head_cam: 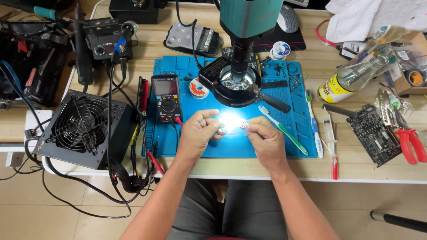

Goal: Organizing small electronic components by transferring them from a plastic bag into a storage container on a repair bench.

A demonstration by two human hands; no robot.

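Observation:
My left hand (pixel 199 131) and my right hand (pixel 265 139) meet over a blue work mat (pixel 293 146), under a microscope (pixel 242 49) with a lit ring light. Between the fingertips of both hands sits a small flat object (pixel 233 123), washed out by the glare, so its kind cannot be told. Both hands pinch it from either side. A green and white toothbrush (pixel 284 131) lies on the mat just right of my right hand. A black multimeter (pixel 166 98) with red and black leads stands left of my left hand.
A black power supply with a fan (pixel 82 129) sits at the left with trailing cables. A soldering station (pixel 104 40) is at the back left. To the right lie a blue toothbrush (pixel 314 129), a syringe (pixel 328 126), a circuit board (pixel 373 133), red pliers (pixel 411 144) and a bottle (pixel 356 75).

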